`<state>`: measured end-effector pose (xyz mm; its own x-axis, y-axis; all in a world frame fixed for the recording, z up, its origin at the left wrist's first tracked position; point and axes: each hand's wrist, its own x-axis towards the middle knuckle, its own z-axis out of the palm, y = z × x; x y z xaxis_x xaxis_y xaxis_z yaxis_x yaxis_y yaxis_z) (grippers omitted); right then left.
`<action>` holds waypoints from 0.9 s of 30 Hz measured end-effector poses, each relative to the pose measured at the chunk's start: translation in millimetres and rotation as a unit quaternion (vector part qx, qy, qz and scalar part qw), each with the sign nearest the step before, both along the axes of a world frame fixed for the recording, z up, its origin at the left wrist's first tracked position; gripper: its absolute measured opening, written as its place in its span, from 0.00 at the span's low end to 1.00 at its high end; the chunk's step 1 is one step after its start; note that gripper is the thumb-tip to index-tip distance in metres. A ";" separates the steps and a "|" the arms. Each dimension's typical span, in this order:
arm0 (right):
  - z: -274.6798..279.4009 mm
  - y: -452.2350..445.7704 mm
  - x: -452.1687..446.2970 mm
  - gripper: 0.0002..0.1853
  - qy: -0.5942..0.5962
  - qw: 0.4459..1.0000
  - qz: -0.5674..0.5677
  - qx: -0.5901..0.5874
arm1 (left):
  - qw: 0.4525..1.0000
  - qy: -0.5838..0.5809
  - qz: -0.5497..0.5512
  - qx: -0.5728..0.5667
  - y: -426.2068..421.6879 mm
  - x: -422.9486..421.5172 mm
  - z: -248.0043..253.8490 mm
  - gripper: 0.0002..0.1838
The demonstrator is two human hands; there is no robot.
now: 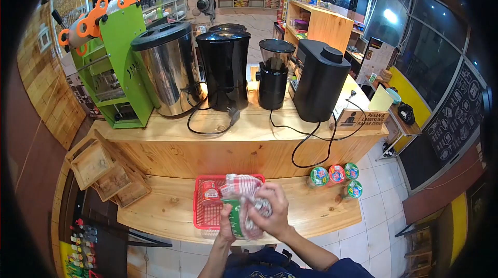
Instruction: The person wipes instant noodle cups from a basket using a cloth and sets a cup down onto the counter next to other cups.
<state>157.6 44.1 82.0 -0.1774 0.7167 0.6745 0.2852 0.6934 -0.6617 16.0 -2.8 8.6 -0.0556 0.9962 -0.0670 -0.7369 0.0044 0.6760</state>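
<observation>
"Fingers?"

"Right hand (273, 209): fingers bent and pressed onto the pack (236, 218), partly blurred. Left hand (226, 225): thumb against its green side; other fingers mostly hidden, spacing cannot be told."

"Pack's position?"

"Between both hands, over the basket's near right part."

"And at the basket (195, 209)?"

"A red tub (210, 195) inside, left; striped wrapping (244, 181) at its far right."

"Beyond?"

"Four cups (336, 174), well right of the basket; grinder (273, 78) behind it, higher up."
</observation>
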 end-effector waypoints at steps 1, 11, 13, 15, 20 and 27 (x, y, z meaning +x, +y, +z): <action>4.0 6.4 0.6 0.18 0.014 1.000 -0.008 -0.002 | 1.000 0.010 0.007 -0.006 -1.8 6.4 -0.7 0.42; -31.5 -42.1 -12.4 0.18 -0.024 0.999 0.023 -0.025 | 0.998 0.030 0.055 0.009 7.8 -23.4 -2.4 0.46; -20.5 -26.2 -8.1 0.18 -0.020 1.000 0.016 -0.010 | 0.999 -0.009 -0.033 0.012 3.5 -22.7 -11.3 0.45; -8.1 -3.8 -6.1 0.18 0.005 1.000 0.003 -0.016 | 0.999 -0.004 -0.023 -0.022 2.6 -10.4 -19.7 0.45; -4.4 -1.0 -5.9 0.17 0.008 1.000 -0.008 -0.018 | 1.000 -0.009 0.008 -0.011 4.3 -6.7 -29.4 0.45; -35.5 -25.1 -11.6 0.19 -0.017 0.999 0.031 -0.042 | 0.999 -0.022 0.026 -0.005 7.3 -31.9 -36.1 0.37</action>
<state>146.0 19.0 46.5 -0.2449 0.7570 0.6058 0.2667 0.6533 -0.7086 -15.9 4.5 -27.5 -0.1035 0.9914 -0.0800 -0.7650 -0.0280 0.6434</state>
